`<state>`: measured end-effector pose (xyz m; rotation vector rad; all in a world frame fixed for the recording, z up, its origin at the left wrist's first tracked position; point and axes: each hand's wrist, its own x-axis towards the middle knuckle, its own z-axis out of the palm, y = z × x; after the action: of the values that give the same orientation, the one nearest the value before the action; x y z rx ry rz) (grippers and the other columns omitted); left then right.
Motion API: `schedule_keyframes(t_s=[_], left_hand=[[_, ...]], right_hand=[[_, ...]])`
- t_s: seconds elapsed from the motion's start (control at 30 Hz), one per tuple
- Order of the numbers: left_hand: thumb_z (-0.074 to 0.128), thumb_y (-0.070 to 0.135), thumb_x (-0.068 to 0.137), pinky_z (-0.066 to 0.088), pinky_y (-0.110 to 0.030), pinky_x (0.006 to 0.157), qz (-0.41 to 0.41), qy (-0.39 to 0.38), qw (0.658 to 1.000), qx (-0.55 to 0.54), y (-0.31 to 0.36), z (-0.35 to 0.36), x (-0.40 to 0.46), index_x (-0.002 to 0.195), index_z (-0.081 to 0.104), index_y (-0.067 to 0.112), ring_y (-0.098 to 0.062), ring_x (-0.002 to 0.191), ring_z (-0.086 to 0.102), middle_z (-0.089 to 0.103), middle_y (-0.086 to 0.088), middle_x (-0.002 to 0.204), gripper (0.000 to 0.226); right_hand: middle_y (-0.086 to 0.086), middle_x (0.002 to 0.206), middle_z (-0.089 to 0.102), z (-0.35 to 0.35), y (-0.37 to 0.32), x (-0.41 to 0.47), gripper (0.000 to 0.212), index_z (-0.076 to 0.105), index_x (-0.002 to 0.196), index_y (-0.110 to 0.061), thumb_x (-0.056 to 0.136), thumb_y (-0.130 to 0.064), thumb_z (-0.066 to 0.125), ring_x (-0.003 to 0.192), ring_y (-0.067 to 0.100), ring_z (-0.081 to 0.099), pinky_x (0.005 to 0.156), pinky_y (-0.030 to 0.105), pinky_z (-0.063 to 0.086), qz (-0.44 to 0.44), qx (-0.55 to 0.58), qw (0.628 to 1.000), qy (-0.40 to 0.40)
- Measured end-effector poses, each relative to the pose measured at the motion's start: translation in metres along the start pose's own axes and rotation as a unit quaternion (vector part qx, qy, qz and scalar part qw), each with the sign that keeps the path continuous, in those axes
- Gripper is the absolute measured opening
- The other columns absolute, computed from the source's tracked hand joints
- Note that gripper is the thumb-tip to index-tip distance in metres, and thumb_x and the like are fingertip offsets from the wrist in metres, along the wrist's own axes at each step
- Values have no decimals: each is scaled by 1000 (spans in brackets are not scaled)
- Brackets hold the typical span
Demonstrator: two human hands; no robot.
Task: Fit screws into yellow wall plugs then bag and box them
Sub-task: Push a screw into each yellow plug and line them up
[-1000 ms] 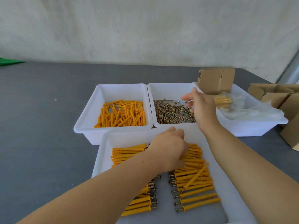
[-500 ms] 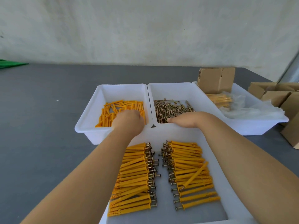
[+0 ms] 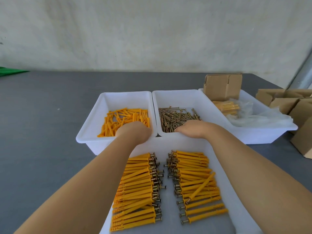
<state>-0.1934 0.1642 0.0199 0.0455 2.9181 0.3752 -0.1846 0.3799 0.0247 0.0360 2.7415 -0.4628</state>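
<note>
I am reaching my left hand into the left white bin, onto loose yellow wall plugs. My right hand is dipping into the middle bin's screws. Both sets of fingers are hidden, so I cannot tell either grip. Assembled plugs are lying in rows in the near tray.

Grey table: 4 white tubs, cardboard boxes.

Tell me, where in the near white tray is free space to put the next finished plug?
In the near white plastic tray, a bare strip runs between the two rows of assembled yellow plugs; another lies behind them, below both hands. The rows themselves are crowded.
</note>
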Motion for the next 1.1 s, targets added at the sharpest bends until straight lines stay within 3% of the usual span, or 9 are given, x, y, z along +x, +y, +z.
schedule_keyframes(t_s=[0.07, 0.13, 0.27, 0.4, 0.5, 0.67, 0.8, 1.0, 1.1], left_hand=[[41, 31, 94, 39, -29, 55, -6, 59, 998, -16, 1, 2, -4, 66, 53, 16, -19, 59, 49, 50, -1, 63, 34], [47, 26, 90, 33, -26, 47, 0, 102, 994, -34, 1, 4, -9, 61, 48, 17, -18, 52, 44, 45, 1, 57, 30], [55, 17, 86, 48, -27, 55, 43, 172, 979, -102, -3, 3, -12, 93, 66, 24, -18, 70, 59, 64, 1, 79, 15], [59, 17, 93, 58, -35, 67, 103, 226, 953, -174, -9, 4, -14, 112, 70, 25, -17, 72, 63, 68, 2, 82, 23], [59, 22, 97, 50, -29, 60, 133, 266, 921, -251, -13, 3, -14, 110, 72, 20, -15, 65, 58, 65, 2, 74, 19], [56, 23, 99, 44, -19, 75, 145, 339, 877, -307, -13, -5, -16, 116, 70, 18, -5, 88, 57, 65, 1, 110, 23], [54, 18, 99, 49, -21, 67, 172, 333, 837, -398, -7, -8, -24, 131, 60, 19, -2, 68, 59, 72, 4, 93, 32], [56, 13, 97, 50, -22, 55, 211, 356, 745, -523, 7, -20, -43, 104, 61, 20, -10, 58, 64, 73, 7, 86, 11], [57, 8, 96, 49, -21, 53, 249, 310, 727, -559, 12, -24, -50, 98, 61, 11, -14, 53, 61, 74, 2, 85, 6]], right_hand=[[0, 103, 56, -1, 0, -1, 38, 61, 95, -20, 99, -51, 40, 99, 20, 53, 83, 33, 38, -4, 5, 1000, -1], [2, 115, 59, -2, -2, -3, 43, 65, 108, -17, 99, -51, 40, 104, 20, 55, 85, 34, 39, -5, 0, 1000, -5], [3, 132, 59, -1, -3, -7, 46, 67, 123, -19, 100, -49, 40, 120, 24, 53, 88, 34, 38, -19, -2, 1000, 17], [-12, 99, 60, 0, 4, -12, 29, 65, 90, -31, 99, -51, 47, 106, 19, 55, 80, 31, 40, -64, 46, 996, 46], [-9, 95, 63, -2, 9, -18, 27, 68, 87, -29, 92, -53, 59, 95, 12, 57, 84, 35, 44, -99, 118, 987, 53], [-12, 78, 66, -4, 10, -28, 9, 69, 82, -26, 85, -30, 76, 74, 3, 60, 74, 25, 47, -171, 188, 965, 64], [-8, 78, 71, 0, 6, -32, 13, 71, 83, -24, 84, -13, 77, 71, 1, 62, 74, 26, 49, -195, 243, 944, 114], [-15, 80, 72, 5, -8, -29, 46, 60, 131, -33, 91, -12, 69, 75, -4, 63, 80, 24, 45, -212, 223, 931, 195], [-8, 83, 69, 8, -12, -28, 56, 48, 143, -35, 95, -9, 62, 67, 0, 61, 67, 19, 46, -217, 260, 900, 276]])
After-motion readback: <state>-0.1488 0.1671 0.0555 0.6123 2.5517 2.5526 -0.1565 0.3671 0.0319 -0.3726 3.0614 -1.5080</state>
